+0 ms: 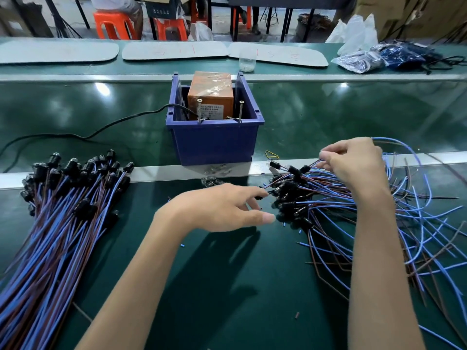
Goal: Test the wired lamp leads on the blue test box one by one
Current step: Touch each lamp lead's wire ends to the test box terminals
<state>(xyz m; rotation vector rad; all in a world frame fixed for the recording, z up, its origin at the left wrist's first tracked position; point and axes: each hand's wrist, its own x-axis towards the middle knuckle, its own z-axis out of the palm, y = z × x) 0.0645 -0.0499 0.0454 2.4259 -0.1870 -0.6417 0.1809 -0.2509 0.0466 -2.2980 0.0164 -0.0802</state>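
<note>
The blue test box (214, 142) stands at the middle of the green bench, with an orange unit (211, 97) and two upright screws (199, 111) inside. A tangled pile of lamp leads (328, 198) with black holders and blue and brown wires lies on the right. My right hand (356, 160) pinches wires at the top of that pile. My left hand (222, 208) hovers at the pile's left edge, fingers loosely spread, fingertips touching a black holder (261, 195). A neat bundle of leads (63, 210) lies on the left.
A black cable (101, 127) runs left from the box. A yellow rubber band (271, 155) lies beside the box. A clear cup (247, 60), grey mats (174, 50) and plastic bags (379, 59) sit at the back. Orange stools (113, 24) stand beyond the bench.
</note>
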